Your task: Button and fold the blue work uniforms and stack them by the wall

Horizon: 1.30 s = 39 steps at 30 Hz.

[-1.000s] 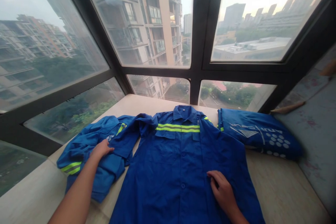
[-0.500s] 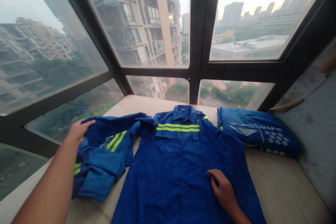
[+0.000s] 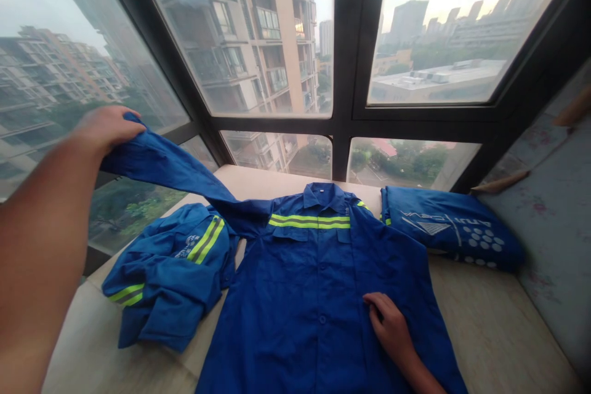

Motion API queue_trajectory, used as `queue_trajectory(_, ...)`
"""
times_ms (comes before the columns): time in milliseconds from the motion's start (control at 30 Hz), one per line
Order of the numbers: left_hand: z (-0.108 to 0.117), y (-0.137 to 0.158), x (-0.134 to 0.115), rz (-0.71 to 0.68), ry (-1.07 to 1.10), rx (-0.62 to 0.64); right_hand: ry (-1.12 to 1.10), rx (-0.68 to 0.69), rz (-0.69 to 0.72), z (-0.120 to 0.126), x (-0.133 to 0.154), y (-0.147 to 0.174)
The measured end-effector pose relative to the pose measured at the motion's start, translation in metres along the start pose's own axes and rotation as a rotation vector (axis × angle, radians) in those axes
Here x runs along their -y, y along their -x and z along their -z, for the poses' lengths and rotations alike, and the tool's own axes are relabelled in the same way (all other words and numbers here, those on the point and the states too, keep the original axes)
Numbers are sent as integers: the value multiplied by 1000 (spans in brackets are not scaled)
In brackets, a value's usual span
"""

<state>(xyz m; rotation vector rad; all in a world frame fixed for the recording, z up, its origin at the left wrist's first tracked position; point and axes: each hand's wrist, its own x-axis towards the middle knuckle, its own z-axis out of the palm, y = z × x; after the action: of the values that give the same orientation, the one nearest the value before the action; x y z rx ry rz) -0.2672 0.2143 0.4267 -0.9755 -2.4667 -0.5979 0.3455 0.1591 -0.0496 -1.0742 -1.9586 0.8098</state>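
Observation:
A blue work jacket (image 3: pixel 295 283) with a yellow-green reflective stripe across its chest lies front up before me, its collar toward the window. My left hand (image 3: pixel 111 126) is closed on the end of the sleeve on the left and holds it raised, so the sleeve slants down to the shoulder. The sleeve on the right appears folded in over the jacket's front. On that side my right hand (image 3: pixel 390 326) rests on the cloth, fingers loosely bent and gripping nothing that I can see.
A second blue garment (image 3: pixel 170 283) with reflective stripes lies bunched on the pale ledge (image 3: pixel 498 320) at the left. At the back right sits a folded blue bundle (image 3: pixel 452 228) with white print. Windows with dark frames (image 3: pixel 344 74) enclose the ledge; a patterned wall (image 3: pixel 554 246) borders the right.
My left hand has lifted the sleeve up and to the left, clear of the bunched garment, which now shows more fully. My right hand has stayed at the same spot on the jacket.

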Motion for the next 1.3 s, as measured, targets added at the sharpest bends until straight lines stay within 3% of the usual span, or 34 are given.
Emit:
queue_trajectory(100,-8,21,8,185,438,333,-1,-7,3,0,1,-1)
queue_trajectory(133,-9,30,13,221,626,385,-3,-8,3,1,2,-1)
queue_trajectory(233,-14,55,27,238,1080,387,-13,-2,2,1,2,-1)
queue_trajectory(300,-20,66,32,182,1204,361,-17,10,-1,0,2,-1)
queue_trajectory(400,-34,72,35,190,1011,267,-11,27,-11,0,2,-1)
queue_trajectory(567,-46,73,39,373,512,11,0,39,-14,-1,-1,0)
queue_trajectory(700,-38,72,39,230,22,-71,5,15,2,-1,-2,0)
queue_trajectory(833,-26,72,19,166,11,-18,-2,8,0,-1,-2,1)
queue_trajectory(933,-12,96,-12,-107,226,-91,-17,26,-23,-1,-3,1)
queue_trajectory(1000,4,135,-35,-299,454,-80,-37,41,-50,1,-4,-1)
queue_trajectory(1067,23,191,-56,-448,597,44,-65,60,-101,4,-1,-5)
queue_trajectory(1133,40,256,-69,-666,659,280,-97,69,-185,7,9,-12)
queue_trajectory(1200,46,322,-73,-902,644,718,-165,70,-295,6,25,-17)
queue_trajectory(1233,43,352,-71,-950,614,946,-230,80,-359,4,35,-17)
queue_trajectory(1300,25,407,-59,-931,597,1248,-409,144,-495,-6,56,-13)
